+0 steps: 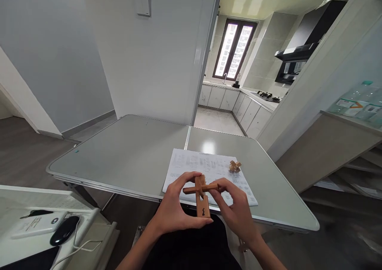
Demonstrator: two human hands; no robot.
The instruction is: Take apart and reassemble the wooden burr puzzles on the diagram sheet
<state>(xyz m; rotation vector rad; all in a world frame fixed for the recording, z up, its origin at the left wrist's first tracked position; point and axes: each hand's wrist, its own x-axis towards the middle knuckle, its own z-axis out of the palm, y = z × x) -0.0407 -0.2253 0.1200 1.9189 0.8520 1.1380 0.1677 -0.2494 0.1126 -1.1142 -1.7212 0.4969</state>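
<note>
My left hand (176, 208) grips an upright wooden puzzle piece (203, 208) by its two ends, thumb below and fingers above. A dark mark like a letter is written near its lower end, and a slot shows in its middle. Another wooden stick (191, 190) crosses it, forming a cross shape. My right hand (235, 206) pinches the right end of that crossing stick between thumb and fingers. Behind my hands lies a printed instruction sheet (182, 162) with small diagrams. On the sheet's right part rests an assembled wooden burr puzzle (234, 166).
The grey folding table (134, 154) has a seam down its middle and its near edge by my lap. At lower left, a white cabinet top (18, 200) holds a black mouse (65, 230), a white device (38, 224) and a cable. Plastic bottles (353, 98) stand on a shelf at right.
</note>
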